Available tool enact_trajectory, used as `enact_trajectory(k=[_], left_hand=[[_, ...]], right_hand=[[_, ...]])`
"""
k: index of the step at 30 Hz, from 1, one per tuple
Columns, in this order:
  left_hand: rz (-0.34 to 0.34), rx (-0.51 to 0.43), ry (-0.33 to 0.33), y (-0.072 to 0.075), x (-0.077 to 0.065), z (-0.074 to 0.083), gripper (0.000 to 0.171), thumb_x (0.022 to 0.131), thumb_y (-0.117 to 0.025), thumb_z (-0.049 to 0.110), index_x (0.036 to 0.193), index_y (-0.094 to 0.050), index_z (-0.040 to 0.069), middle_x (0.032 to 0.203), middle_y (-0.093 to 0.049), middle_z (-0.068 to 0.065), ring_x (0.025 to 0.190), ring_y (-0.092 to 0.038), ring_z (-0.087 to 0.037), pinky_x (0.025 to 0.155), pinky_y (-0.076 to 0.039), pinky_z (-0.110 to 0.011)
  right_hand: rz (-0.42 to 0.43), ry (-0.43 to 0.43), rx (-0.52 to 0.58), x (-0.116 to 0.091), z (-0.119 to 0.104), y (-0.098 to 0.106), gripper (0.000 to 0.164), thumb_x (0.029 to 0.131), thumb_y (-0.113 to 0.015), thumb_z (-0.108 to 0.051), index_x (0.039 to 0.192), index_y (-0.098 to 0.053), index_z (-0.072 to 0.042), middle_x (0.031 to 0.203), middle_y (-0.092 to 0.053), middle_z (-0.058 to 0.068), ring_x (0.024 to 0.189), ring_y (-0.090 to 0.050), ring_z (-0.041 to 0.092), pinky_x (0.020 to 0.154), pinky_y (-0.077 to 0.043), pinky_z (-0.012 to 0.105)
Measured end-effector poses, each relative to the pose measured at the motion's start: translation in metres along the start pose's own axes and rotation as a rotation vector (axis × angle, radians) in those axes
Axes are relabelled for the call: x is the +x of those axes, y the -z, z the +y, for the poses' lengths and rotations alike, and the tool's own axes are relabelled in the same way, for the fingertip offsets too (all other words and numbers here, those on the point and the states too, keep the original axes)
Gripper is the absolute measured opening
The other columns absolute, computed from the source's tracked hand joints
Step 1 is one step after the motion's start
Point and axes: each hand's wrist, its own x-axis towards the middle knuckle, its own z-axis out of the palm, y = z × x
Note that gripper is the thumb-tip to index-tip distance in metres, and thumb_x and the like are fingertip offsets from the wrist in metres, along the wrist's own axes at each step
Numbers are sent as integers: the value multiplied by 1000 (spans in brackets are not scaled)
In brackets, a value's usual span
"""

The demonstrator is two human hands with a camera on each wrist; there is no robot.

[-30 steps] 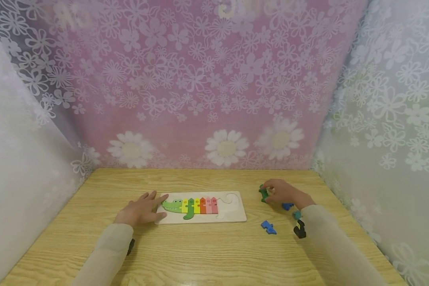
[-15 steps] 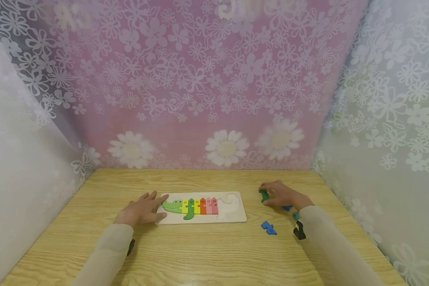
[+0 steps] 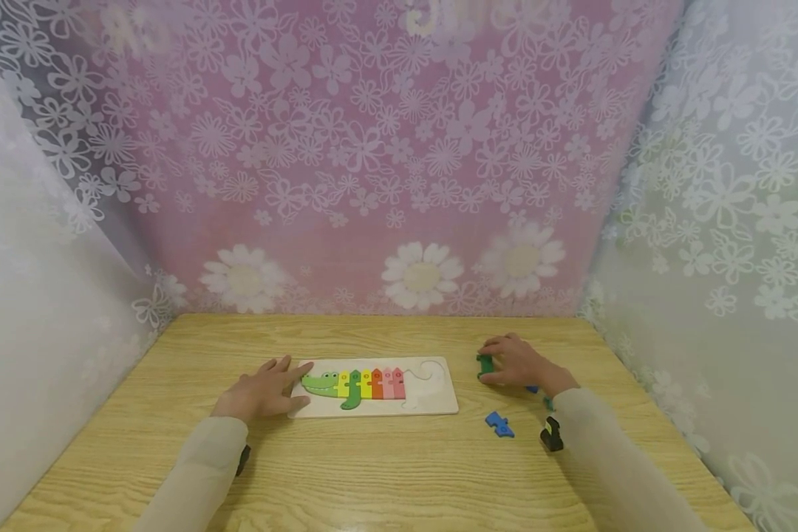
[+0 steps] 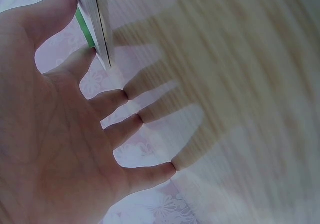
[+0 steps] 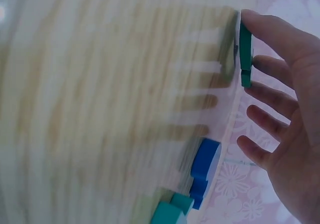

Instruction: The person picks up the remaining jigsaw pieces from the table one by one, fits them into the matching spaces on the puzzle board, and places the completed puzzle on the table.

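Observation:
My left hand [image 3: 262,388] rests at the left end of a pale wooden puzzle board [image 3: 435,405], its thumb and index finger on the board and the other fingers spread. On the board a crocodile puzzle [image 3: 366,383] shows a green head and yellow, green, orange and pink pieces, with a bare outlined recess at the right. My right hand [image 3: 522,363] pinches a dark green puzzle piece [image 3: 485,366] between thumb and fingers, right of the board. In the right wrist view that green piece [image 5: 245,49] appears slightly off the table.
A blue puzzle piece [image 3: 500,425] lies right of the board, nearer the front. Another blue piece [image 5: 206,159] and a teal piece [image 5: 169,213] lie under my right hand and wrist. Patterned fabric walls [image 3: 399,185] stand around the wooden table [image 3: 372,473].
My right hand has gripped the green piece and shifted slightly left with it, turning it a little. The left hand and the board have stayed put.

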Motion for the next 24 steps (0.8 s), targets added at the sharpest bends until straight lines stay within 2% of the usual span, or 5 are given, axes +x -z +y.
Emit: enact_trajectory(k=[11, 18, 24], left_hand=[[0, 15, 3, -1, 0, 0, 78, 98, -56, 62, 163, -33, 26, 170, -21, -26, 154, -21, -56, 107, -22, -89], [2, 2, -4, 2, -4, 2, 76, 100, -58, 58, 163, -33, 24, 169, -22, -28, 153, -20, -58, 106, -21, -90], [1, 4, -3, 1, -3, 3, 76, 100, -57, 59, 164, -32, 26, 169, -22, -27, 153, -20, -58, 107, -21, -89]], right_hand=[[49, 47, 80, 5, -20, 4, 57, 89, -81, -36, 132, -69, -2, 137, -63, 26, 124, -55, 48, 106, -42, 70], [71, 79, 115, 10, -40, 10, 57, 88, -82, -34, 133, -69, -1, 137, -63, 23, 122, -55, 43, 99, -47, 65], [64, 93, 114, 17, -58, 12, 56, 88, -81, -35, 132, -69, -1, 136, -64, 21, 122, -55, 42, 100, -46, 65]])
